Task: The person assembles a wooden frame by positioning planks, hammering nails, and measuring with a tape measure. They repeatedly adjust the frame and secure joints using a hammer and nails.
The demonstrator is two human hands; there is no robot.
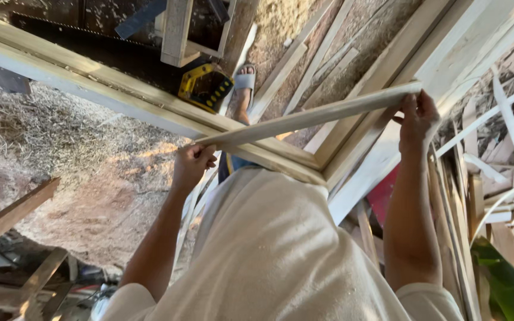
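A long pale wooden strip (pixel 310 116) is held across the corner of a wooden frame (pixel 322 163). My left hand (pixel 191 163) grips the strip's left end, just below the frame's long rail (pixel 90 83). My right hand (pixel 417 119) grips the strip's right end beside the frame's other rail (pixel 388 65). The strip lies slightly tilted, its right end higher in the view. My light shirt fills the lower middle of the view.
A yellow and black power tool (pixel 205 87) lies on the sawdust floor beyond the frame, next to my sandalled foot (pixel 244 83). Loose wood slats (pixel 304 65) lie around. Several thin strips (pixel 507 148) pile at the right. A sawdust heap (pixel 60 160) spreads at the left.
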